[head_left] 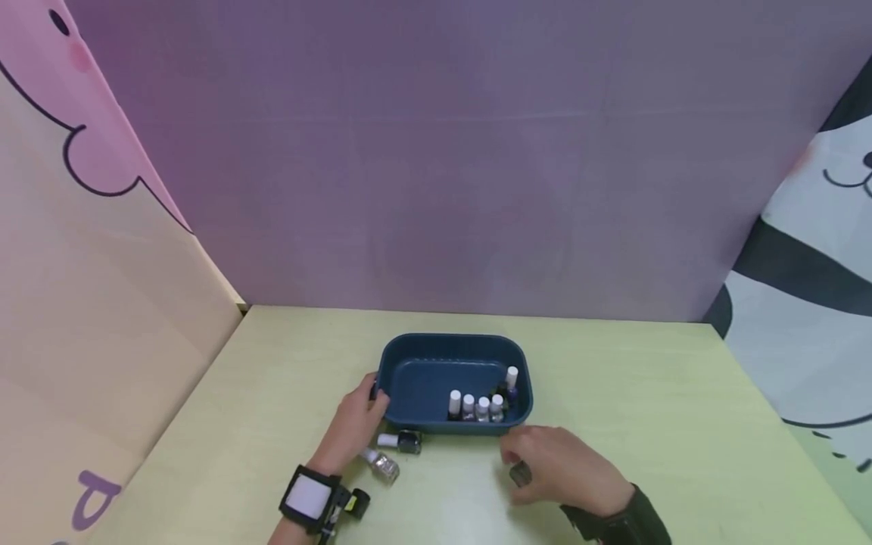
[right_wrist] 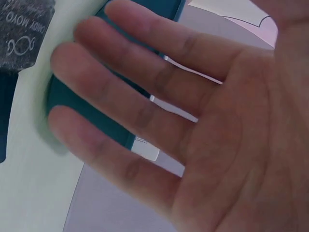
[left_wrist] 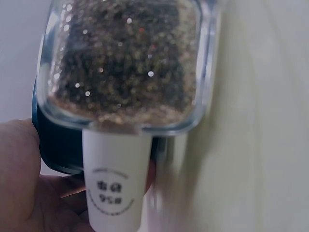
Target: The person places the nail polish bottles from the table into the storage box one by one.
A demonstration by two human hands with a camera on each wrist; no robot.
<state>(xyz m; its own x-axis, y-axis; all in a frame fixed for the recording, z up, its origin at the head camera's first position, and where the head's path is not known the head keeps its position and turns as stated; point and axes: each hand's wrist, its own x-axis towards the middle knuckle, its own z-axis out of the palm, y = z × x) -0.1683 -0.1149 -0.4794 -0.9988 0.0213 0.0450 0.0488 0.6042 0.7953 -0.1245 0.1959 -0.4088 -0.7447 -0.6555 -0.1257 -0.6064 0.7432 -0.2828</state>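
My left hand (head_left: 354, 416) grips the left end of a dark blue tray (head_left: 453, 428), with the thumb at its rim. Several nail polish bottles (head_left: 483, 409) with white caps stand in the tray's front right corner. By the left hand lie a dark nail polish bottle (head_left: 410, 442) and a glittery nail polish bottle (head_left: 387, 468); the glittery one fills much of the left wrist view. My right hand (head_left: 559, 463) is low over the table in front of the tray, its fingers extended in the right wrist view. Beside them is a grey glittery bottle (right_wrist: 24, 36), partly out of frame.
The tray stands on a pale yellow table (head_left: 681, 424). Behind the table rises a purple backdrop (head_left: 436, 189), with printed panels on either side. A device with a white square (head_left: 308, 496) is strapped to the left wrist; a dark band (head_left: 623, 522) covers the right.
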